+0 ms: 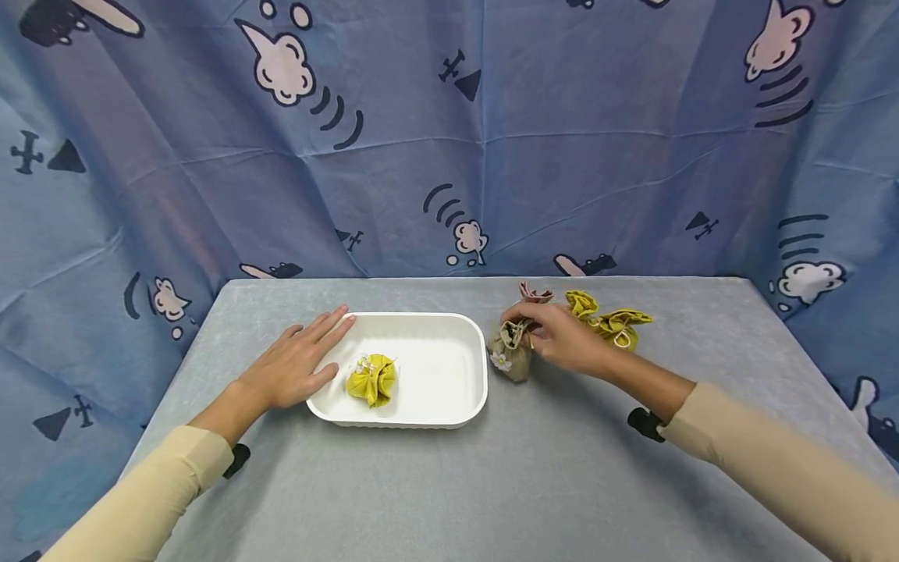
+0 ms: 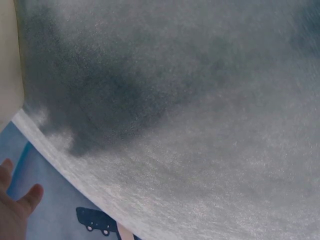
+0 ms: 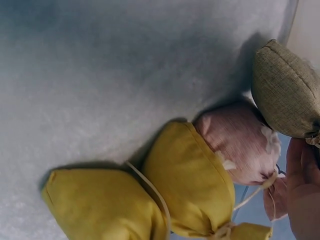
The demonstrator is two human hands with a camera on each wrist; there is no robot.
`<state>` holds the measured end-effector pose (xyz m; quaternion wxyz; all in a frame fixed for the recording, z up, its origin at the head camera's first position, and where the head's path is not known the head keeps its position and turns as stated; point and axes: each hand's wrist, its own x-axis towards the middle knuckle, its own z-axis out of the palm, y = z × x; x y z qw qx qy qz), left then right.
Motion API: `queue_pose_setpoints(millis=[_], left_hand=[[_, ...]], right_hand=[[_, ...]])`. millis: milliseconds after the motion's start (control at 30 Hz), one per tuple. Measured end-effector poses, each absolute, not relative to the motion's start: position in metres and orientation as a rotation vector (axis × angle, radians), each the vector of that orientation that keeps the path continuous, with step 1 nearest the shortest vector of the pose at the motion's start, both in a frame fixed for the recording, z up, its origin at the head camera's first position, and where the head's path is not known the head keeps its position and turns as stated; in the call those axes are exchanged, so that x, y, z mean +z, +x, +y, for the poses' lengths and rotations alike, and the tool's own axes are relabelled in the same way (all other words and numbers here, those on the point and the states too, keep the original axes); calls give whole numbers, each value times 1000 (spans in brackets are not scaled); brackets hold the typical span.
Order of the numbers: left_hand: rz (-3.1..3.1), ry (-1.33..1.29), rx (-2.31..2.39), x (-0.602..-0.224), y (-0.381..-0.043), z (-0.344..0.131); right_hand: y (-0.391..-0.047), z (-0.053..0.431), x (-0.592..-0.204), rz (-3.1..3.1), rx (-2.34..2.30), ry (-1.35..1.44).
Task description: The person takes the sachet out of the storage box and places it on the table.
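My left hand (image 1: 303,363) lies with straight, spread fingers over the left rim of a white tray (image 1: 435,375). A yellow drawstring pouch (image 1: 372,381) with a small white flower sits inside, left of the middle. Just past the tray's right end, my right hand (image 1: 562,336) pinches a khaki drawstring pouch (image 1: 513,361) by its gathered neck. The khaki pouch (image 3: 287,90) hangs upright, its body swelling below the fingers in the head view. Beyond that hand, a pink pouch (image 3: 237,142) is partly hidden in the head view.
Two more yellow pouches (image 1: 621,328) with pale cords stand right of my right hand, side by side next to the pink one. Everything rests on a grey table (image 1: 449,499). A blue patterned curtain (image 1: 393,101) hangs behind its far edge.
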<state>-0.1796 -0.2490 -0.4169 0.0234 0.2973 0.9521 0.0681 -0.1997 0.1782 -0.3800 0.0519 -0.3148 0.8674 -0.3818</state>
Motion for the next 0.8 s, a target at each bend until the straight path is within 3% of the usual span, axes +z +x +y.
queue_pose_setpoints(millis=[800], left_hand=[[2943,911,209,-416,-179,-248]], right_hand=[[-200,176,-372,2596,-1185,-951]])
